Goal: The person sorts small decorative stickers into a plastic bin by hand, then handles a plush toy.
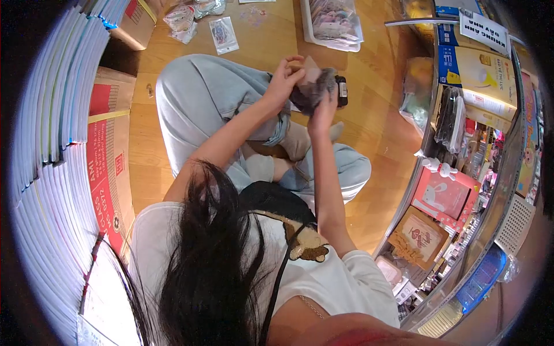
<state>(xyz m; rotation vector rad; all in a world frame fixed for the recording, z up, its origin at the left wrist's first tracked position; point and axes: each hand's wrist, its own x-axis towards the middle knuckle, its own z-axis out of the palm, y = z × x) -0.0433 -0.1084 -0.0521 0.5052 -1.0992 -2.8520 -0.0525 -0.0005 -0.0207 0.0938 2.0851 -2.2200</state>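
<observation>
Over my crossed legs I hold a small fluffy grey item, its exact kind unclear. My right hand is closed around its lower right side. At its upper left, the fingers of my left hand are bent and pinch a pale, flat card-like piece that rises from the fluff. Just behind my right hand, a black object with a white label is partly hidden by the fluffy item.
A white bin of small packets stands ahead on the wooden floor. Clear packets lie to its left. Stacked books and a red carton line my left; a loaded shelf runs along my right.
</observation>
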